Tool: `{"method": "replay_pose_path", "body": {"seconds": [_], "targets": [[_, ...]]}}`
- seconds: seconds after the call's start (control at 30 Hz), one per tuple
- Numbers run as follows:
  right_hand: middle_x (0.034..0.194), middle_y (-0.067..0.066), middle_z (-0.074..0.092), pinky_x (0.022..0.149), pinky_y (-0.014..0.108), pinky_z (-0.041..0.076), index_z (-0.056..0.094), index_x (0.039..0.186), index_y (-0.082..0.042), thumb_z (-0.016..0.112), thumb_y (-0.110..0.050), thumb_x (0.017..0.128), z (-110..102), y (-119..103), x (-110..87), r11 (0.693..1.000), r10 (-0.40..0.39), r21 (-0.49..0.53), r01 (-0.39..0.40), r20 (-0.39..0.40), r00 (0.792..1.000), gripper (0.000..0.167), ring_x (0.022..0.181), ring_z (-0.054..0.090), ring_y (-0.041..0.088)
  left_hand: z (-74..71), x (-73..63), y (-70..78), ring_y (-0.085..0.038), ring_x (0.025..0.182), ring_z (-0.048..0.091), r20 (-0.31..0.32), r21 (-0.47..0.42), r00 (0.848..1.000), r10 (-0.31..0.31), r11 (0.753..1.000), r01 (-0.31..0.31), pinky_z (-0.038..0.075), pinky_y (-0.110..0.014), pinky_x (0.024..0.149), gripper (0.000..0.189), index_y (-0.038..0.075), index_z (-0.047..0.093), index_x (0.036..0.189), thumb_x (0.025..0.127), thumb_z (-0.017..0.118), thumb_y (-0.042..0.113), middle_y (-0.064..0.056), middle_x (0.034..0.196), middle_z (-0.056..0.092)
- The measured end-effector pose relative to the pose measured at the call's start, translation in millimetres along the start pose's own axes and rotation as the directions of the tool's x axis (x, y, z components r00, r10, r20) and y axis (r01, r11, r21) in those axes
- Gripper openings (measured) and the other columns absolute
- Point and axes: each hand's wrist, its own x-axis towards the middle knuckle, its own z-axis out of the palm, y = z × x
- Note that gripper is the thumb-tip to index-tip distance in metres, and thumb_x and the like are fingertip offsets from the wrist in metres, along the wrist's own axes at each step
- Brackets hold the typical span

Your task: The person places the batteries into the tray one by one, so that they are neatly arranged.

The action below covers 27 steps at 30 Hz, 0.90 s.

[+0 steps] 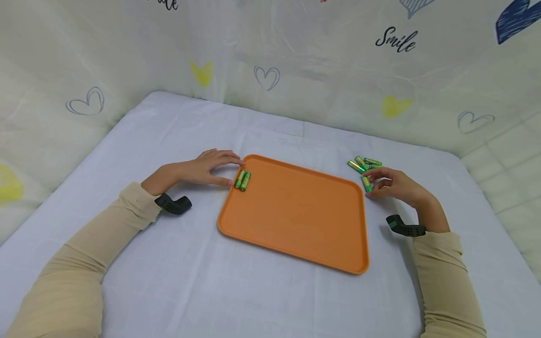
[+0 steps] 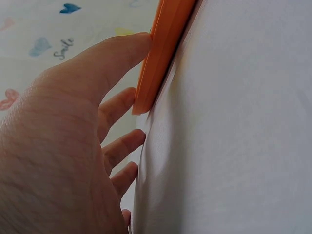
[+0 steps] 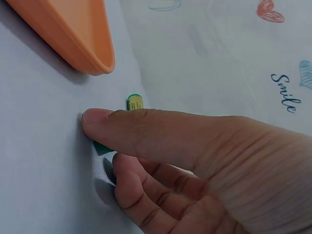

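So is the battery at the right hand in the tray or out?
Out: that battery is at the right hand, outside the orange tray.

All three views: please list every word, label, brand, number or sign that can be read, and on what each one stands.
"Smile": on the pale backdrop, readable in all three views.
Perhaps "ile": also on the backdrop, cut by the head view's top edge.
Battery at the right hand: dark print, too blurred to read.
Other batteries, on and beside the orange tray: too small to read.
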Motion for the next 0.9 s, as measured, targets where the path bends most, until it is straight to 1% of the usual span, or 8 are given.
{"method": "replay_pose_path", "body": {"seconds": [0.13, 0.2, 0.4, 0.53, 0.73, 0.9], "targets": [[0.104, 0.006, 0.052, 0.072, 0.016, 0.045, 0.050, 0.128, 0.006, 0.076, -0.003, 0.083, 1.3, -3.7, 0.2, 1.000, 0.020, -0.012, -0.020, -0.005, 1.000, 0.053, 0.077, 0.056, 0.007, -0.5, -0.4, 0.5, -0.028, 0.144, 0.022, 0.000, -0.004, 1.000, 0.000, 1.000, 0.000, 0.001, -0.057, 0.116, 0.061, 0.021, 0.044, 0.146, 0.093, 0.064, 0.042, -0.005, 0.147, 0.039], [0.105, 0.007, 0.052, 0.073, 0.016, 0.045, 0.050, 0.129, 0.005, 0.076, -0.004, 0.083, 1.6, -5.6, -0.1, 0.999, 0.034, -0.025, -0.034, -0.005, 0.999, 0.054, 0.078, 0.056, 0.007, -0.3, 0.2, 0.0, -0.027, 0.144, 0.022, 0.002, -0.005, 1.000, 0.000, 1.000, 0.000, 0.001, -0.056, 0.116, 0.061, 0.022, 0.044, 0.146, 0.093, 0.064, 0.042, -0.004, 0.147, 0.039], [0.110, 0.008, 0.053, 0.079, 0.019, 0.040, 0.050, 0.131, 0.001, 0.077, -0.011, 0.085, 1.9, -13.6, -0.5, 0.994, 0.054, -0.090, -0.055, -0.016, 0.998, 0.055, 0.082, 0.060, 0.008, 0.2, 0.5, -1.4, -0.027, 0.144, 0.022, 0.005, -0.003, 1.000, 0.005, 1.000, -0.005, 0.002, -0.056, 0.116, 0.061, 0.023, 0.044, 0.146, 0.092, 0.064, 0.044, -0.004, 0.147, 0.039], [0.111, 0.007, 0.054, 0.081, 0.021, 0.038, 0.050, 0.131, 0.000, 0.077, -0.011, 0.084, 3.1, -19.8, 0.3, 0.993, 0.039, -0.114, -0.041, -0.019, 0.999, 0.055, 0.084, 0.061, 0.008, 0.0, 0.2, -1.4, -0.028, 0.144, 0.021, 0.004, -0.001, 1.000, 0.003, 1.000, -0.003, 0.002, -0.057, 0.115, 0.062, 0.022, 0.044, 0.146, 0.092, 0.064, 0.045, -0.005, 0.147, 0.039], [0.114, 0.012, 0.054, 0.078, 0.016, 0.041, 0.051, 0.130, 0.002, 0.076, -0.010, 0.085, 7.4, -31.9, -0.2, 0.991, -0.003, -0.137, 0.004, 0.002, 1.000, 0.053, 0.084, 0.061, 0.007, 0.5, 1.3, -2.9, -0.029, 0.144, 0.021, 0.002, 0.001, 1.000, 0.011, 1.000, -0.011, 0.003, -0.058, 0.115, 0.062, 0.022, 0.044, 0.146, 0.092, 0.063, 0.046, -0.006, 0.147, 0.039], [0.118, 0.016, 0.052, 0.078, 0.017, 0.043, 0.052, 0.130, 0.002, 0.075, -0.009, 0.086, 12.5, -44.0, 1.1, 0.990, -0.031, -0.140, 0.034, 0.029, 0.999, 0.052, 0.084, 0.061, 0.006, 0.9, 1.9, -3.9, -0.033, 0.144, 0.020, -0.007, -0.010, 1.000, 0.020, 1.000, -0.020, 0.001, -0.060, 0.114, 0.063, 0.019, 0.045, 0.145, 0.092, 0.063, 0.048, -0.008, 0.146, 0.039]]}}
